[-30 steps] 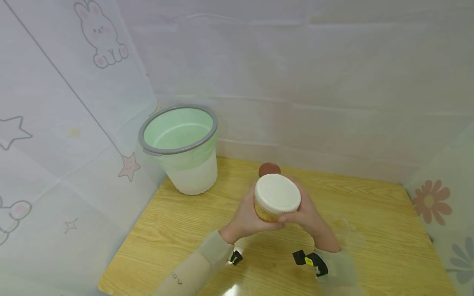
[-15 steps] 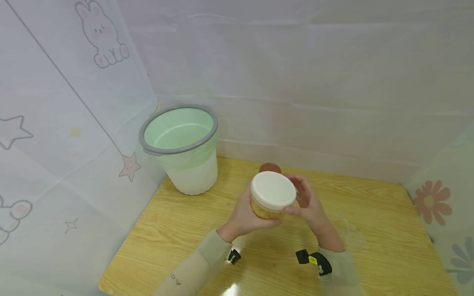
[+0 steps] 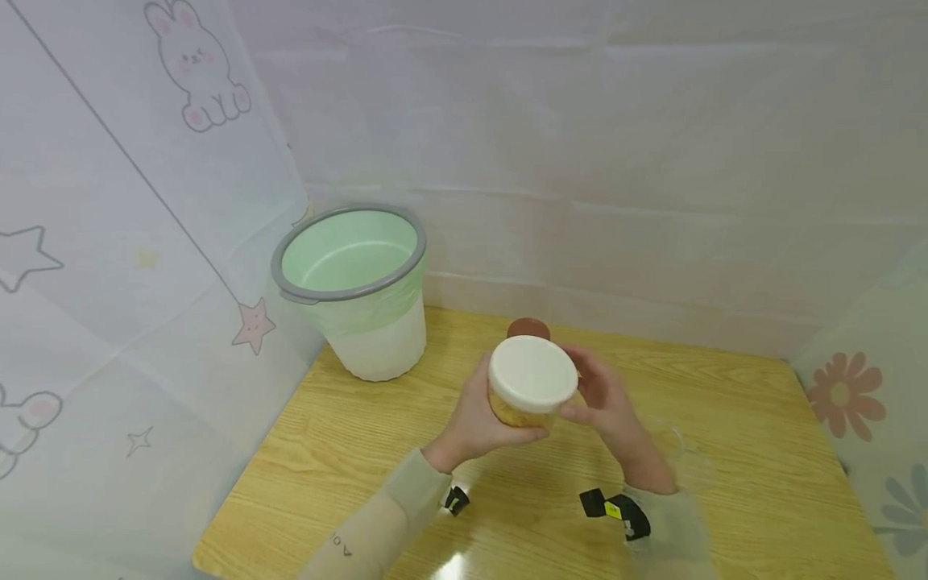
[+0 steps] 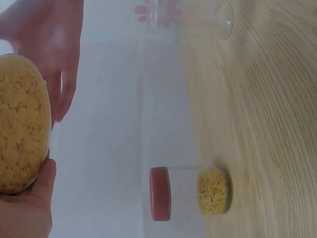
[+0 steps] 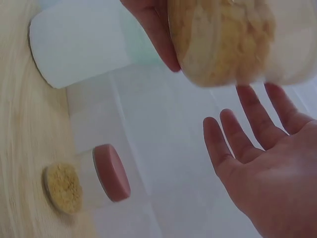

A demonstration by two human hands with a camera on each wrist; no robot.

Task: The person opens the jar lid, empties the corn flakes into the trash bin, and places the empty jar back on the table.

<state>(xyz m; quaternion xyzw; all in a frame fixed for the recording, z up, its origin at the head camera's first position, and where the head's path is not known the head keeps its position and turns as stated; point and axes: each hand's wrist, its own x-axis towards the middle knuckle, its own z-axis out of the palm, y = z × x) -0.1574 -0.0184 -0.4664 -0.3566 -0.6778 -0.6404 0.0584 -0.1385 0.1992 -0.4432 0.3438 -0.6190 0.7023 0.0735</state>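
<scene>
A clear jar (image 5: 237, 44) of yellow flakes, capped by a white lid (image 3: 533, 372), is held up over the table, its lid tilted toward the head camera. My left hand (image 3: 474, 423) grips its side from the left, thumb along the near side. On the other side is my right hand (image 3: 612, 415), with spread, nearly straight fingers (image 5: 260, 114); their tips are right at the jar by the lid. Behind it on the table stands a smaller clear jar (image 4: 213, 191) with a red-brown lid (image 3: 528, 328), partly filled with yellow flakes.
A collapsible bucket (image 3: 380, 346), green and white with a grey rim, stands at the back left of the wooden table (image 3: 326, 499). A transparent container (image 4: 198, 20) stands to the right, faint in the head view. Printed cloth (image 3: 652, 177) hangs behind and beside the table.
The white-lidded jar has shifted slightly left with my left hand. My right hand has loosened from the jar, its fingers spreading apart at the side.
</scene>
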